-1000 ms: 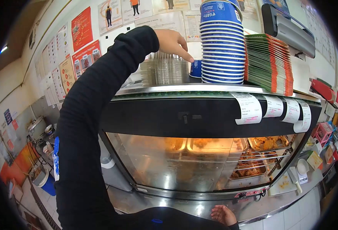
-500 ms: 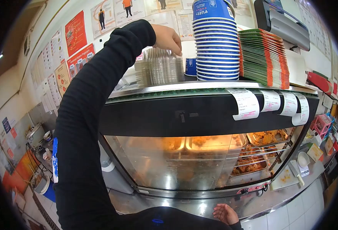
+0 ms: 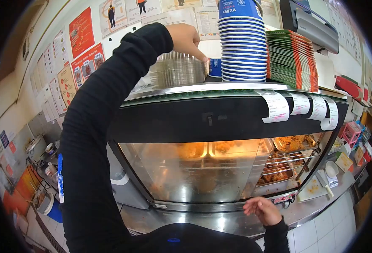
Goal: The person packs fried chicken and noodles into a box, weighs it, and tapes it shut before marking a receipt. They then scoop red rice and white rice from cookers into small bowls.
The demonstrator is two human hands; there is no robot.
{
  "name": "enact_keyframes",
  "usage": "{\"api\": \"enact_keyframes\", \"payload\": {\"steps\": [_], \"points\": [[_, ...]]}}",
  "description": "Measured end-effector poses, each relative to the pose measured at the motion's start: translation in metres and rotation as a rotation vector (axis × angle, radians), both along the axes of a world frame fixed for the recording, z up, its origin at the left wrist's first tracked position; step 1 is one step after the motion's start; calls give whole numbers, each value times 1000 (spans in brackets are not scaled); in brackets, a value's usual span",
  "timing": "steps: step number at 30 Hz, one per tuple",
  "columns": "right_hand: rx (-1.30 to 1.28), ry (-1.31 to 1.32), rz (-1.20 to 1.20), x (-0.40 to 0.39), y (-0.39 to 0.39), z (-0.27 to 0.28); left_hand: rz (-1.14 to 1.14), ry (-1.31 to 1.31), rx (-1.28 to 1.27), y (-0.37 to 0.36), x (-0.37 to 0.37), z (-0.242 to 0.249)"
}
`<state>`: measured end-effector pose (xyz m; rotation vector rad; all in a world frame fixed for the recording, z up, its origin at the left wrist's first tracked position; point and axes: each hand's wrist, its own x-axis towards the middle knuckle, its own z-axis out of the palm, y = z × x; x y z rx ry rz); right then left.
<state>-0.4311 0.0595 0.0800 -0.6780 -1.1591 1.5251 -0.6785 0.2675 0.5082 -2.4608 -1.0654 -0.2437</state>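
My left hand (image 3: 186,40) reaches up over the top of the warmer, bent down over a stack of clear plastic lids (image 3: 175,71). Its visible fingers curl down against the right end of the stack; the other fingertips are hidden. A small blue cup (image 3: 215,67) stands just right of those fingers. Low in front of the glass, my right hand (image 3: 262,210) is loosely curled with fingers apart, holding nothing. The food warmer (image 3: 169,122) has trays of fried food (image 3: 295,143) lit inside.
Right of the cup rise a tall stack of blue paper buckets (image 3: 243,46) and a pile of green-and-orange folded cartons (image 3: 293,59). Paper receipts (image 3: 274,106) hang off the warmer's edge. A knife and cutting board (image 3: 314,189) lie on the right counter.
My left hand has shifted slightly right and down along the end of the lid stack. My right hand has risen from the lower edge toward the glass. The view has tilted slightly.
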Motion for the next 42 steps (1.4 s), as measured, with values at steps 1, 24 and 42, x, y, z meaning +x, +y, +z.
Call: {"api": "enact_keyframes", "payload": {"steps": [1, 24, 42], "points": [[57, -71, 32, -2, 0, 28, -13, 22, 12, 3, 0, 0], [1442, -1247, -786, -121, 159, 337, -41, 163, -12, 12, -20, 9], [1445, -1325, -868, -145, 198, 338, 208, -6, 500, 67, -31, 53]]}}
